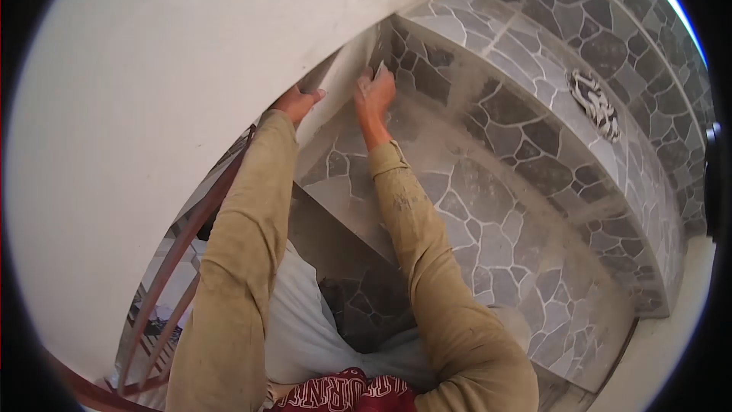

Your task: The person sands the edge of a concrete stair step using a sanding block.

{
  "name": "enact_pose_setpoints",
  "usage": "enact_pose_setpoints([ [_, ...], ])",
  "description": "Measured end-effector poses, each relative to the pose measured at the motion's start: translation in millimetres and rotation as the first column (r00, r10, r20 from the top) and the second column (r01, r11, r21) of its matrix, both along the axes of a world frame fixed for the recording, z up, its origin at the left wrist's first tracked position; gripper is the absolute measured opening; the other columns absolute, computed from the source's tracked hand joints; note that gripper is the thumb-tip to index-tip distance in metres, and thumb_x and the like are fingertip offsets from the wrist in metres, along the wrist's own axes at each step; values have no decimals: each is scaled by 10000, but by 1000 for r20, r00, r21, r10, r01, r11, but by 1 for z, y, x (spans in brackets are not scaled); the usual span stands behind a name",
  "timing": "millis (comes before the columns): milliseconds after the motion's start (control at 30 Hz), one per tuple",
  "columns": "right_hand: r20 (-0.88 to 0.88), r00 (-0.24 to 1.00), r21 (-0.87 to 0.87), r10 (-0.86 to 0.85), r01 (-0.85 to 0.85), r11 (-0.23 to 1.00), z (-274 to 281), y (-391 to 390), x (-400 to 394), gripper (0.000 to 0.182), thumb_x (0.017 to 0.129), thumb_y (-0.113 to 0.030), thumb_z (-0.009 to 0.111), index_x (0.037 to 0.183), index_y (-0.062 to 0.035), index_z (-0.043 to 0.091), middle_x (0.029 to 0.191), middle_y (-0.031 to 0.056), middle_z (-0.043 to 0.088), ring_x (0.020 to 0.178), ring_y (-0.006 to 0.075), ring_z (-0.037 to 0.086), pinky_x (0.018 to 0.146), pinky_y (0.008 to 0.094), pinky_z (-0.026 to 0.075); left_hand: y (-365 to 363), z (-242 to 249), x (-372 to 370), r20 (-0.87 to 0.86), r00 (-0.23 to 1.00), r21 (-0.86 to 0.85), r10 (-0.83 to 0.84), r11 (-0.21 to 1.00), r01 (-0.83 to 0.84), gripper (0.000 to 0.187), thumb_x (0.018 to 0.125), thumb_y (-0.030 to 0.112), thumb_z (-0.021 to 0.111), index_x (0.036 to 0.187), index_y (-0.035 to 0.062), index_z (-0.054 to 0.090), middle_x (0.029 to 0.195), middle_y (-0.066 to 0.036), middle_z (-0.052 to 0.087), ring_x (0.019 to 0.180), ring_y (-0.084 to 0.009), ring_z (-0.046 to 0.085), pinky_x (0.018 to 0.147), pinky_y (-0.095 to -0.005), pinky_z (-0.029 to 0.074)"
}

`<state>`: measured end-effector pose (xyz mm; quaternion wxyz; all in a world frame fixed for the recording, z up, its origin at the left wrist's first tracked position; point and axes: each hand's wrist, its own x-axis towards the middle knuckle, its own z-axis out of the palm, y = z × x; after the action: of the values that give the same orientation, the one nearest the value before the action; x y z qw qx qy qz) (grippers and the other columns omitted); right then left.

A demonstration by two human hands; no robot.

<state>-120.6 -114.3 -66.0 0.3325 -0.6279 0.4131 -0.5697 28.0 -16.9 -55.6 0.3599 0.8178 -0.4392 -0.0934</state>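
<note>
My right hand [375,93] is closed, with a thin pale piece [380,70] showing at its fingertips. What that piece is cannot be made out. It is close to the inner corner where a narrow white wall strip [335,90] meets the stone-patterned riser. To its left, my left hand [300,104] rests at the edge of the white strip, thumb stretched out; its other fingers are mostly hidden by the wall edge. Under both arms lies a step [480,214] with grey stone-patterned facing and dusty smears.
A large white wall [152,107] fills the left. Below it runs a dark red railing [179,248]. A curved stone-patterned ledge [534,69] rises on the right, with a black-and-white coiled item [593,104] on it. A drop in level [343,244] lies below my arms.
</note>
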Motion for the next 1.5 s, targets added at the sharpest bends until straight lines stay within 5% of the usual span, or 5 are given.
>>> enact_pose_setpoints([
  [167,156,987,196,-46,15,981,-13,2,-12,306,806,-107,615,1075,37,628,937,258,621,916,444,588,827,466,463,8,14,-13,-103,992,-58,-72,996,67,838,771,182,759,1475,18,334,1498,-147,411,1402,-277,345,1161,-348,228],
  [300,-45,962,-267,-271,250,931,-27,-42,-44,298,837,-197,661,1004,50,663,894,271,678,861,409,665,793,462,492,4,5,-3,32,999,-20,-35,999,36,821,773,190,753,1469,16,352,1517,-139,381,1407,-266,332,1159,-343,228],
  [1000,-218,968,88,126,-109,990,-28,-80,-51,411,785,-338,735,813,67,672,817,298,657,796,430,659,704,449,499,6,20,-16,61,998,-52,-19,998,22,837,745,361,756,1461,93,416,1496,-187,379,1385,-307,350,1142,-346,256],
  [1167,-248,967,-166,66,-109,980,-56,-77,-29,365,802,-264,723,941,69,667,932,337,643,911,471,631,781,463,500,5,19,-17,188,982,39,0,999,-8,848,748,389,748,1446,45,411,1432,-210,455,1337,-330,419,1115,-357,311],
  [1500,-148,973,162,179,-155,975,-44,-77,-57,357,835,-214,707,933,118,620,834,124,653,654,221,611,620,395,539,8,35,-26,-57,998,134,-7,991,15,830,774,394,728,1408,-35,405,1413,-245,465,1336,-352,419,1107,-385,323],
])
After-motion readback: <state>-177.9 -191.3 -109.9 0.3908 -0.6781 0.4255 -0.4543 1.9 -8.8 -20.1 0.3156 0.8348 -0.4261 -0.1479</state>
